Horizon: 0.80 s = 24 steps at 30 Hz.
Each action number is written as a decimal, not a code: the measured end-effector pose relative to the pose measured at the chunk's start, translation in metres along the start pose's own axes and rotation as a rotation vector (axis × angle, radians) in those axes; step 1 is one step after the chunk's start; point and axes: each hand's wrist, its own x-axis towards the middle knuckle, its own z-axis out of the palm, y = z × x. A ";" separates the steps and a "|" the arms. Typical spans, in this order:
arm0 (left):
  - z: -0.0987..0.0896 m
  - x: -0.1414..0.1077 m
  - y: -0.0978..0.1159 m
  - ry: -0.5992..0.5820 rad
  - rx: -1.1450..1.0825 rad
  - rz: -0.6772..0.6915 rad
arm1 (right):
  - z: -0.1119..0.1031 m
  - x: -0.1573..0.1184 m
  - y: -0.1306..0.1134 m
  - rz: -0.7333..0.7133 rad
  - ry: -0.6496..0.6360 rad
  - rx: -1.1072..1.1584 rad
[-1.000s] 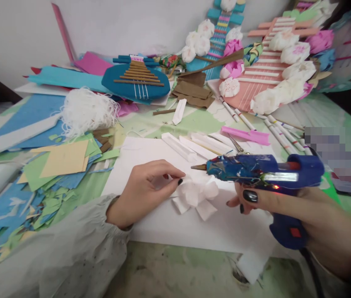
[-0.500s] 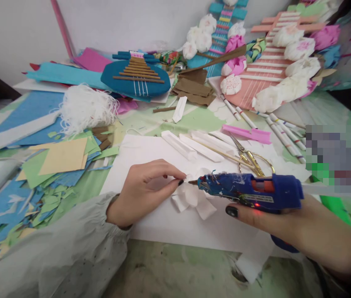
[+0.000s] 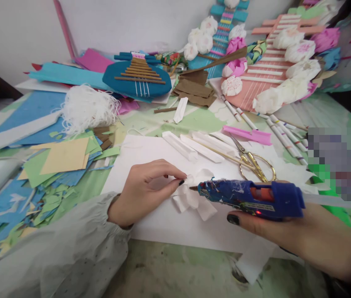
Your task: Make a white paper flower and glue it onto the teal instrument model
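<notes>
With thumb and finger, my left hand (image 3: 150, 190) pinches the edge of a white paper flower (image 3: 191, 198) with loose petals. The flower lies over a white paper sheet (image 3: 150, 227). My right hand (image 3: 275, 227) is wrapped round a blue hot glue gun (image 3: 244, 196), its red light lit and a clear glue stick in its back. The gun's nozzle points left, just over the petals and a little apart from my left fingertips. The gun's handle is mostly hidden behind my right hand.
Behind the flower lie folded white paper strips (image 3: 180, 145) and gold-handled scissors (image 3: 253, 161). Paper scraps (image 3: 51, 203) and a tangle of white string (image 3: 88, 108) are on the left. Paper instruments (image 3: 136, 78) and several markers (image 3: 284, 134) stand or lie farther back.
The glue gun's nozzle has moved slightly down and away from my left fingertips. My left hand keeps its pinch on the flower, nearly still.
</notes>
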 end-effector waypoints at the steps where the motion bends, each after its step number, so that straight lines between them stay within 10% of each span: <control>1: 0.000 0.000 0.000 0.002 0.003 0.001 | 0.000 0.000 0.001 -0.006 0.010 -0.020; 24: 0.000 0.000 -0.001 0.003 0.019 0.037 | -0.003 -0.010 0.019 -0.008 0.199 0.007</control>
